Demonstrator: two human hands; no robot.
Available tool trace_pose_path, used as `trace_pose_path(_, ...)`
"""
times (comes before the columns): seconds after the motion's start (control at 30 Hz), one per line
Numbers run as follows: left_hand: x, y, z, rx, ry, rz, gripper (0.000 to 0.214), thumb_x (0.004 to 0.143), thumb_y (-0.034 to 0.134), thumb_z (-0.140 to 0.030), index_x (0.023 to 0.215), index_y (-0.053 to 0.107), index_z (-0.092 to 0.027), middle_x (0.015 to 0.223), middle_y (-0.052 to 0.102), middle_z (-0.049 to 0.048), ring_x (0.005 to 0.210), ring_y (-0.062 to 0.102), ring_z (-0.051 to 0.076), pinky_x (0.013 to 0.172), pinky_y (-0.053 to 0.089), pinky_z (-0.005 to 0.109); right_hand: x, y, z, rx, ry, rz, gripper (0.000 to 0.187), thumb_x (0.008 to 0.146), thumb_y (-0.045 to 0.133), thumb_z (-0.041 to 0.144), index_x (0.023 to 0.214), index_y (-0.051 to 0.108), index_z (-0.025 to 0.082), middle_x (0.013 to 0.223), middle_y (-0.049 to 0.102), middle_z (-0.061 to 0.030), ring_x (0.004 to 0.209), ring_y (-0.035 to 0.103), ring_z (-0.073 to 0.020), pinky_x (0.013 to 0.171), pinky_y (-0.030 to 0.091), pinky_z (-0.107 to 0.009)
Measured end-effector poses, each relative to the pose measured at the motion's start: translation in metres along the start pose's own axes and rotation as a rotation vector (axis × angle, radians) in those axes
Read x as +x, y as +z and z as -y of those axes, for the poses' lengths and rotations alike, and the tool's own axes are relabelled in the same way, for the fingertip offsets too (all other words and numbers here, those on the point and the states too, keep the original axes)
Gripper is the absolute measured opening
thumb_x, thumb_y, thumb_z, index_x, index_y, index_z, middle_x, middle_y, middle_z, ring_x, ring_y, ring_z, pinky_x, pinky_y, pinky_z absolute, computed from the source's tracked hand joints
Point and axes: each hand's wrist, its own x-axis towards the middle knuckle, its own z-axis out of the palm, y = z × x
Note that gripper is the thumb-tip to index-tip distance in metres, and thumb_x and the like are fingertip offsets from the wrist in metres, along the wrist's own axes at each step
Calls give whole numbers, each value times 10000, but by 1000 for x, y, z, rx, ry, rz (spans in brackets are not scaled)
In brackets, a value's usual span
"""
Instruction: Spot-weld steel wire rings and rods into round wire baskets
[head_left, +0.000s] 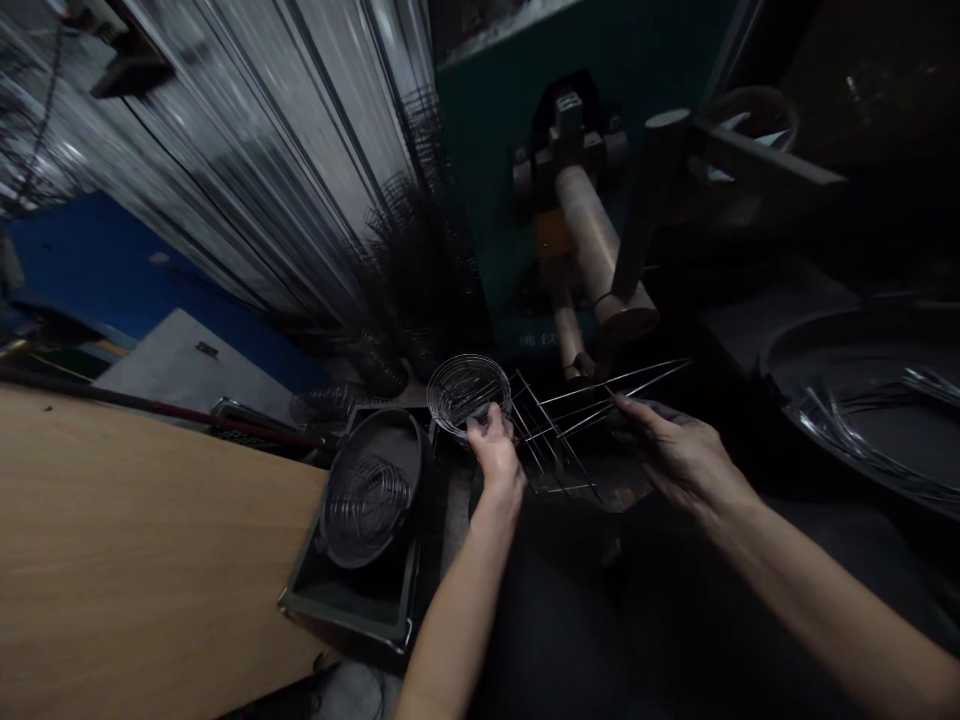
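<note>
One left hand (495, 452), one right hand (686, 458), two round wire coils (463, 395), one tray (346, 606)

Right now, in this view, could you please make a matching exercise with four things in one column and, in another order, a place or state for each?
Things:
1. Left hand
2. Right hand
3. Coiled wire
4. Wooden tabletop

Places or states:
A. Lies in a dark round dish
B. Holds a round wire basket
C. Fills the lower left of the view
D. Pinches thin straight wires

Right pairs: 1-B, 2-D, 3-A, 4-C
</note>
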Motion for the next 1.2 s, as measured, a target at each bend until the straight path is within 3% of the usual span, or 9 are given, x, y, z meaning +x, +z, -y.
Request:
trace_pose_path(0.27, 5, 1, -11, 46, -36, 25, 365, 713, 731, -360, 760, 410, -194, 549, 371, -106, 436, 340, 30, 446, 238, 165, -1, 12, 6, 5, 19, -26, 188, 808, 627, 33, 650, 642, 134, 658, 639, -16, 562, 602, -62, 478, 475, -90)
trace_pose_path(0.43, -5, -8, -6, 39, 63, 134, 375, 693, 728, -436, 825, 490, -178, 551, 434, -88, 470, 414, 47, 491, 300, 181, -3, 8, 4, 1, 3, 34, 193, 826, 625, 62, 651, 636, 143, 665, 632, -10, 545, 588, -57, 455, 458, -86)
trace_pose_path(0.57, -6, -8, 3, -42, 90, 84, 356, 681, 743, -398, 781, 481, -178, 554, 350, -104, 460, 323, 25, 491, 274, 174, -7, -9, 3, 3, 9, 36, 88, 807, 690, 140, 720, 674, 146, 724, 659, -20, 584, 604, -69, 451, 466, -92)
trace_pose_path(0.73, 6, 0, 1, -59, 101, 25, 304, 724, 709, -340, 764, 457, -175, 569, 351, -100, 477, 328, 26, 512, 294, 168, -5, -29, 1, 7, 18, 14, 88, 804, 692, 159, 716, 693, 160, 791, 680, -27, 619, 611, -73, 499, 504, -115)
trace_pose_path(0.97, 10, 6, -9, -53, 86, 14, 285, 740, 689, -310, 772, 437, -182, 561, 323, -108, 460, 313, 27, 492, 274, 162, -7, -29, 0, -65, 16, -16, 77, 777, 690, 141, 713, 702, 183, 774, 681, -29, 615, 612, -92, 444, 468, -130)
trace_pose_path(1.1, 12, 5, -11, -1, 101, 30, 260, 750, 680, -301, 802, 456, -179, 569, 329, -106, 464, 316, 30, 496, 280, 168, -30, -32, -1, -288, -81, 78, 58, 766, 716, 180, 709, 718, 170, 669, 658, -21, 548, 569, -78, 455, 438, -133)
trace_pose_path(1.2, -2, -9, -6, 26, 169, 55, 267, 755, 681, -334, 881, 501, -182, 588, 341, -99, 487, 334, 37, 515, 294, 173, -49, -36, 2, -608, -317, 241, 54, 713, 767, 210, 758, 753, 183, 696, 678, -21, 606, 600, -112, 556, 486, -180)
